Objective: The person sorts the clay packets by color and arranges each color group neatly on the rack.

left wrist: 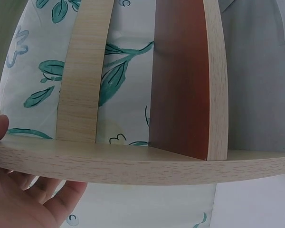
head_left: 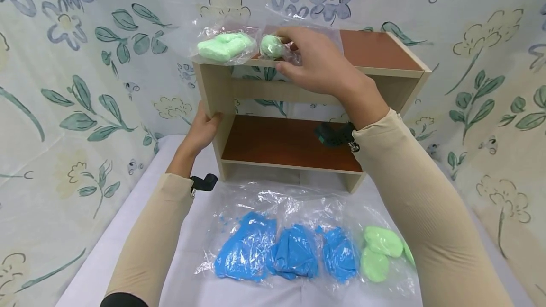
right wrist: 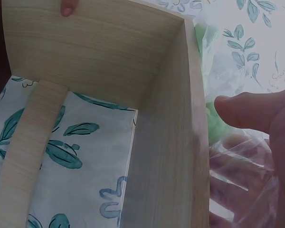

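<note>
A small two-tier wooden shelf [head_left: 294,141] with brown boards stands on the white-covered surface. My left hand [head_left: 204,127] grips its left side panel; in the left wrist view the thumb lies inside the panel [left wrist: 147,166] and the fingers outside. My right hand [head_left: 317,60] is at the front edge of the top board, holding a clear plastic bag with a round pale-green lump [head_left: 271,46]. In the right wrist view its thumb meets the green lump [right wrist: 216,124], the fingers lying behind the plastic. Left of it on top lies another bagged green lump [head_left: 226,46].
In front of the shelf lie clear bags with blue lumps [head_left: 247,248] and a bag with pale-green pieces [head_left: 377,252], partly behind my right sleeve. Floral cloth [head_left: 106,75] hangs behind and on both sides.
</note>
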{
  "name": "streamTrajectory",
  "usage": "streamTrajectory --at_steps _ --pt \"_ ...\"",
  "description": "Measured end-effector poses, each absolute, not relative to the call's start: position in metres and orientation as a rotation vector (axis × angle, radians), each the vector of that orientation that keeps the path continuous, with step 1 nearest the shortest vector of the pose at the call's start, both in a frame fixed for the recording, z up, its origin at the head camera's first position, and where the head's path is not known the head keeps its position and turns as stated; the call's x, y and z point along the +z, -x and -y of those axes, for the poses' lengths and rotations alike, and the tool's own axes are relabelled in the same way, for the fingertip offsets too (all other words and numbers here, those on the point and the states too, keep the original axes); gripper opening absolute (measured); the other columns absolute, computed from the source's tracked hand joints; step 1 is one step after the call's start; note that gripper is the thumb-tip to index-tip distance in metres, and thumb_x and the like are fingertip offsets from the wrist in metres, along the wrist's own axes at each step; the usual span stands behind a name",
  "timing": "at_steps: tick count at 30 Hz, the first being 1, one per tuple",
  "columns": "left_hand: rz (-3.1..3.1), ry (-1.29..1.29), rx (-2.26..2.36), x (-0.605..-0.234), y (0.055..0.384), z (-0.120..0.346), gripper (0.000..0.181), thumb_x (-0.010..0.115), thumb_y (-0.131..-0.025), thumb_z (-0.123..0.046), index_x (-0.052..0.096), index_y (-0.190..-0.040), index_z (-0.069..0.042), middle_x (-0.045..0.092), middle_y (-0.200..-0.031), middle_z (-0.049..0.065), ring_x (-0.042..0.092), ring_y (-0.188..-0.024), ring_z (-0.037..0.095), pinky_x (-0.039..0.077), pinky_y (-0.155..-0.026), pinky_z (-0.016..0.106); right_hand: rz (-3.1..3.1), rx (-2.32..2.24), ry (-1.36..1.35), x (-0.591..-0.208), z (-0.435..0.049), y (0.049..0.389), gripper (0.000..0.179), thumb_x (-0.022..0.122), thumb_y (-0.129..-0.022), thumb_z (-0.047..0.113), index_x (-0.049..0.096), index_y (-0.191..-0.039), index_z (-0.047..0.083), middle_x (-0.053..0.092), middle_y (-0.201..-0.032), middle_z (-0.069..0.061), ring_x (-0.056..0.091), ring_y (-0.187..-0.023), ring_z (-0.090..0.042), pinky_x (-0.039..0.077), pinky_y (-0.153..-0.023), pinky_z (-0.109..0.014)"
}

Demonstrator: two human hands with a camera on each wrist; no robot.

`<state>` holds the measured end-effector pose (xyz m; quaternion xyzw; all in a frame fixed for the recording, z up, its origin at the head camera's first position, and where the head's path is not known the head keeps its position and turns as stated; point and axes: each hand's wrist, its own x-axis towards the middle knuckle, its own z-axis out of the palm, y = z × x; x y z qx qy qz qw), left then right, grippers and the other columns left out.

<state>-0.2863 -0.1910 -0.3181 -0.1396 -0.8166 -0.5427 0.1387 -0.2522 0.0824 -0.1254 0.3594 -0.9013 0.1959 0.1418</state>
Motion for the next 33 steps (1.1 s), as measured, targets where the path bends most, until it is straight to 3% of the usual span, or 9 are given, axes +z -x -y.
streamTrajectory --at_steps 9,16,22,27,33 --pt "2.357 0.400 -1.569 -0.319 0.286 0.191 0.060 0.039 -0.103 -0.011 0.013 -0.157 -0.021 0.027 -0.160 0.011 0.024 -0.152 0.032 0.020 -0.121 0.061 2.625 0.482 -1.014 -0.127 -0.084 0.256 0.050 0.056 -0.099 0.021 0.044 -0.146 0.007 0.054 -0.143 -0.012 0.051 -0.132 -0.030 0.042 -0.111 -0.046" --pt "2.376 0.359 -1.579 -0.318 0.282 0.190 0.061 0.039 -0.103 -0.012 0.010 -0.157 -0.020 0.025 -0.161 0.011 0.023 -0.152 0.033 0.020 -0.121 0.061 2.593 0.281 -0.889 -0.125 -0.094 0.246 0.071 0.061 -0.095 0.036 0.031 -0.156 0.016 0.033 -0.161 -0.009 0.024 -0.151 -0.032 0.020 -0.121 -0.058" --pt "2.366 0.382 -1.598 -0.319 0.287 0.190 0.060 0.040 -0.103 -0.011 0.012 -0.156 -0.017 0.026 -0.159 0.014 0.025 -0.151 0.033 0.021 -0.121 0.061 2.388 0.322 -0.849 -0.132 -0.115 0.224 0.068 0.064 -0.092 0.038 0.040 -0.151 0.016 0.036 -0.157 -0.010 0.021 -0.149 -0.031 0.018 -0.117 -0.060" --pt "2.380 0.340 -1.625 -0.320 0.289 0.192 0.063 0.039 -0.102 -0.010 0.007 -0.156 -0.014 0.024 -0.160 0.018 0.023 -0.151 0.037 0.020 -0.120 0.063 2.073 0.436 -0.886 -0.156 -0.132 0.208 0.050 0.063 -0.092 0.026 0.056 -0.137 0.006 0.049 -0.146 -0.018 0.031 -0.142 -0.036 0.021 -0.118 -0.053" --pt "2.350 0.363 -1.634 -0.320 0.289 0.191 0.062 0.040 -0.102 -0.009 0.010 -0.156 -0.014 0.027 -0.159 0.016 0.024 -0.151 0.034 0.020 -0.122 0.060 1.627 0.777 -0.851 -0.204 -0.140 0.186 0.020 0.065 -0.084 0.007 0.071 -0.099 -0.003 0.066 -0.114 -0.023 0.050 -0.119 -0.040 0.033 -0.112 -0.043"
